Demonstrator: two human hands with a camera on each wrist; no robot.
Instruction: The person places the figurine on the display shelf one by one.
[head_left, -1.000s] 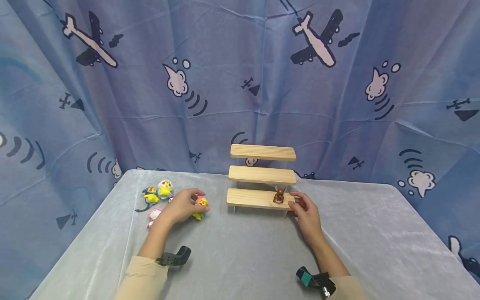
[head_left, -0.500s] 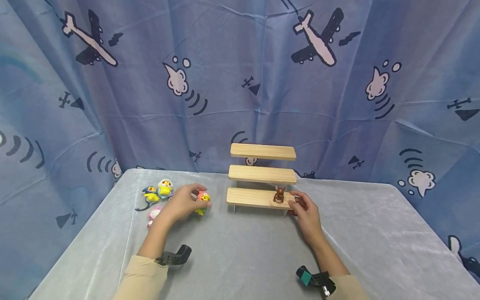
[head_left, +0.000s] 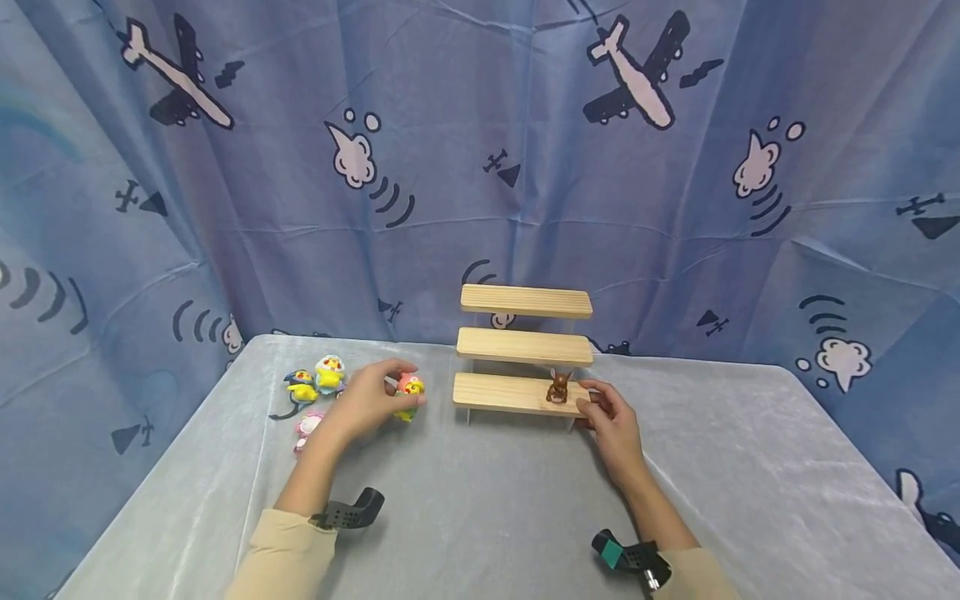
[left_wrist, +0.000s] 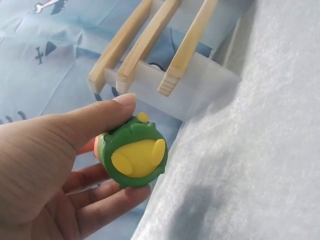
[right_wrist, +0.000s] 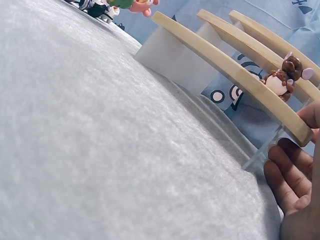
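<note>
Head view: looking down on a grey cloth-covered counter (head_left: 487, 500), blue airplane-print curtain (head_left: 420, 83) behind.
Left hand (head_left: 367, 404): left of centre, grasping the pink-and-green figurine (head_left: 411, 385); thumb over the top, fingers (left_wrist: 112, 212) underneath, as seen in left wrist view.
Pink-and-green figurine: well left of the wooden rack (head_left: 495, 392) and apart from it in head view; mid-frame in left wrist view, green base with yellow feet turned to the camera.
Right hand (head_left: 611, 429): right of centre, gripping the right end of the lowest shelf; in right wrist view, at the right edge of the frame, one digit up by the board's end, other fingers curled below.
Wooden rack: centre of head view, three tiers, pale side supports, standing on the counter.
Brown figurine (head_left: 558, 387): upright on the lowest shelf, toward its right end, just beside the right hand.
Loose figurines: clustered left of centre; blue-hooded figurine (head_left: 302, 387) with dark tail, white-hooded figurine (head_left: 330, 375) just beside it, pink-and-white figurine (head_left: 308, 426) below, partly behind the left forearm.
Wrists: black mounts (head_left: 351, 510) on both, teal patch on the right one; beige sleeves (head_left: 288, 554) at the bottom edge.
</note>
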